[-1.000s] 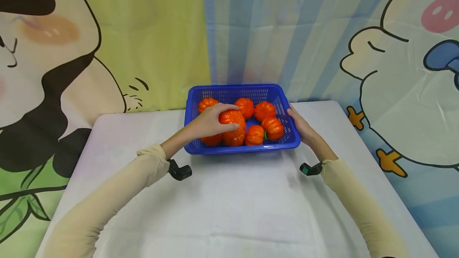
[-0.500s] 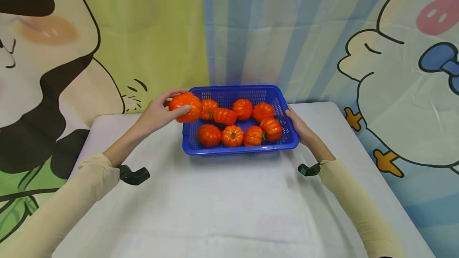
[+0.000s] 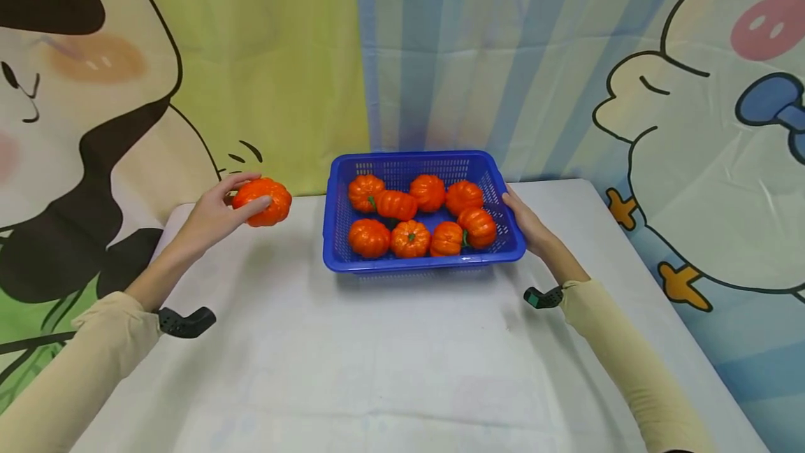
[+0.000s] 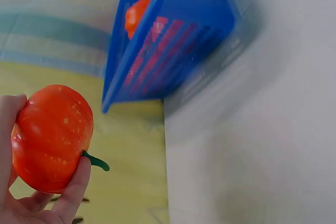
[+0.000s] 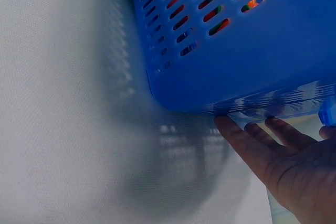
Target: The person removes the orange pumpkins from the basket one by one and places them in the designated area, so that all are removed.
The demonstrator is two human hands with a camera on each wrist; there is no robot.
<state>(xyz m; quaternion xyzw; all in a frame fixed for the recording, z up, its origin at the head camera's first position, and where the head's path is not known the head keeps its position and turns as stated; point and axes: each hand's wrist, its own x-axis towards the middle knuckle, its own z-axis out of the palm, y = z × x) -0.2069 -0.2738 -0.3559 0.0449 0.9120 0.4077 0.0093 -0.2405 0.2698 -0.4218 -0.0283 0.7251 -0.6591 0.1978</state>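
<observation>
My left hand (image 3: 214,215) holds a glossy orange pumpkin (image 3: 267,202) between thumb and fingers, above the table's far left part. In the left wrist view this pumpkin (image 4: 53,135) shows pale speckles and a curved green stem beside a fingertip. A blue plastic basket (image 3: 424,263) with slotted walls stands right of it, with several smaller orange pumpkins (image 3: 411,238) inside. My right hand (image 3: 530,224) rests against the basket's right end. In the right wrist view, the fingers (image 5: 247,142) are extended and their tips touch the outer wall; the thumb is mostly cut off.
A white-covered table (image 3: 402,355) lies beneath the basket and both arms. Right behind it hangs a cartoon-printed curtain (image 3: 440,54), close to the basket's back rim. Each wrist wears a black camera (image 3: 186,324).
The left hand has lifted the pumpkin out of the basket and carried it left, beyond the basket's left rim. The right hand stays at the basket's right end.
</observation>
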